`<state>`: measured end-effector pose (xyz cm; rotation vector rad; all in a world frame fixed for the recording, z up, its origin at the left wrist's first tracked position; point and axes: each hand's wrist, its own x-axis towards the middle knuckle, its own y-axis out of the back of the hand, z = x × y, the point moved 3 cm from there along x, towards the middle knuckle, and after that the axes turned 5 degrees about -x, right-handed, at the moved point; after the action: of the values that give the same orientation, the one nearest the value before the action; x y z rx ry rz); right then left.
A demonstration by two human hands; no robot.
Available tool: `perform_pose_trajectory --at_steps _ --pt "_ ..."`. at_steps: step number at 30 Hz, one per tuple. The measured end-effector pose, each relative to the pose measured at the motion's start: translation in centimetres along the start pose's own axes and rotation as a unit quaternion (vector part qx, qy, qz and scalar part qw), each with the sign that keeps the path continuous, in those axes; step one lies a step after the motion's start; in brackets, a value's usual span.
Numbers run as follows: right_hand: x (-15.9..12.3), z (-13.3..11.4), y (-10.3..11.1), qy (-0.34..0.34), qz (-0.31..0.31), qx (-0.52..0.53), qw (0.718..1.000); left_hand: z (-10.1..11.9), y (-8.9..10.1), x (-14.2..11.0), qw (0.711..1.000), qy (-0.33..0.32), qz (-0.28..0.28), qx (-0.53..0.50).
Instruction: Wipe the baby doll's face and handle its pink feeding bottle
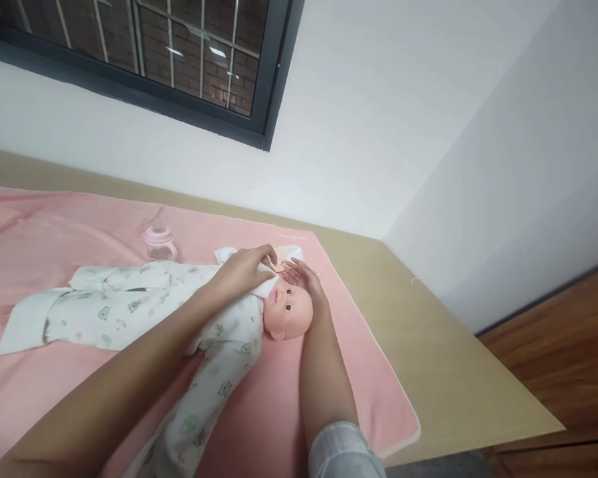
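A baby doll (290, 311) lies on its back on a pink blanket (274, 405), its bald head to the right. It wears a white sleepsuit (144, 302) printed with small green animals; one sleeve stretches toward me. My left hand (244, 271) is closed on a white cloth (266, 285) at the doll's chin and neck, and its fingertips are partly hidden. Beyond the head, my right hand (303, 275) curves around with its fingers stretched out beside the cloth. A peach and white piece of fabric (285, 255) shows between my hands.
A pink baby bottle (159, 240) stands on the blanket behind the doll's body. The wooden tabletop (403, 312) shows past the blanket's right edge and ends at a corner there. A white wall (339, 133) and a dark-framed window (259, 126) rise behind. Brown wood panelling (568, 358) stands at right.
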<state>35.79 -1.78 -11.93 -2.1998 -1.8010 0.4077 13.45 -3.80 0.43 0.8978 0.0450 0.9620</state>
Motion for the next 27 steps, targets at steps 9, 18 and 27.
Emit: perform_pose_trajectory --at_steps 9,18,27 --pt "-4.7 -8.3 -5.7 0.035 -0.260 -0.229 0.937 -1.3 1.8 0.3 0.997 0.011 0.054 -0.045" --pt "-6.1 -9.6 -9.3 0.065 -0.296 -0.369 0.879 -1.2 2.3 0.2 0.990 -0.001 0.091 -0.104" --pt "-1.5 -7.4 -2.0 0.144 0.088 -0.252 0.953 -3.6 7.5 -0.3 0.972 0.060 0.193 -0.119"
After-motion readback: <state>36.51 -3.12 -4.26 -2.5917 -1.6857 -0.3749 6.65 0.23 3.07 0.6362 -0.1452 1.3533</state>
